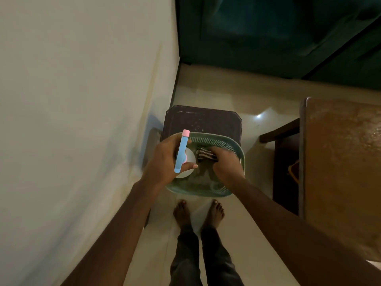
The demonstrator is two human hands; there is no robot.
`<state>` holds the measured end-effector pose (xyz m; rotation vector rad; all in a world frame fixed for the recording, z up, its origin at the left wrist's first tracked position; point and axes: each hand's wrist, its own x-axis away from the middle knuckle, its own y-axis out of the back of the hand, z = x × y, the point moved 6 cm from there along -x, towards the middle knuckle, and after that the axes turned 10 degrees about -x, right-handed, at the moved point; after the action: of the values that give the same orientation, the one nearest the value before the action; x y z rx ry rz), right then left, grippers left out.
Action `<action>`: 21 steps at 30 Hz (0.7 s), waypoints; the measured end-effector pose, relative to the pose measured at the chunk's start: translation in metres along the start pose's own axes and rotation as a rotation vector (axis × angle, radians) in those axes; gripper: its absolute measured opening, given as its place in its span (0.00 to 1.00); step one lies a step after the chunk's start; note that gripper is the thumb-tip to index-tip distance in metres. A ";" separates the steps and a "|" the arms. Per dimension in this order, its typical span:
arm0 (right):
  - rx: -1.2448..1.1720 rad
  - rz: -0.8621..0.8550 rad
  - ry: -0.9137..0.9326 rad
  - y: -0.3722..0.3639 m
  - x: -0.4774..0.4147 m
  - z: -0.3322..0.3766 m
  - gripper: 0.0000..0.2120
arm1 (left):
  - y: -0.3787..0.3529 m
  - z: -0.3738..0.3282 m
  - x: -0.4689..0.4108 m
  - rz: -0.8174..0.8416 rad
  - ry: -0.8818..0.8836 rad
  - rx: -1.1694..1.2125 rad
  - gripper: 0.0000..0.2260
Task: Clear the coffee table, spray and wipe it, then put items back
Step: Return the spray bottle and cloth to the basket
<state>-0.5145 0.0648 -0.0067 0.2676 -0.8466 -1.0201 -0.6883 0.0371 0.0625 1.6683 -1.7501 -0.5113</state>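
Pale tiled floor between one white wall and one dark green sofa, seen from head height. At centre, one small dark stool bearing one green plastic basket with a perforated rim. Two hands at work over it. Left hand wrapped around one spray bottle (white body, blue trigger head, pink nozzle tip), fingers and thumb curled about it, just above the basket's left edge. Right hand down inside the basket, fingers curled onto one dark striped cloth bunched toward the far side. Other contents of the basket too dim to tell. To the right, one brown wooden counter, glossy on top and well apart from the stool. Nearer the camera, two bare feet side by side on the floor, under two dark trouser legs.
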 end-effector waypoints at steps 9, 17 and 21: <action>0.562 0.232 0.057 -0.047 -0.005 -0.039 0.32 | -0.025 0.030 0.005 -0.014 -0.083 0.012 0.20; 0.354 0.308 -0.086 -0.054 -0.021 -0.053 0.36 | -0.029 0.041 0.000 -0.056 -0.062 0.008 0.24; 0.441 0.252 -0.055 -0.055 -0.023 -0.053 0.38 | -0.028 0.048 -0.006 -0.114 -0.069 -0.020 0.20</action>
<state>-0.5163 0.0459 -0.0842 0.4941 -1.1229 -0.6004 -0.7012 0.0327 0.0084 1.7623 -1.6992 -0.6428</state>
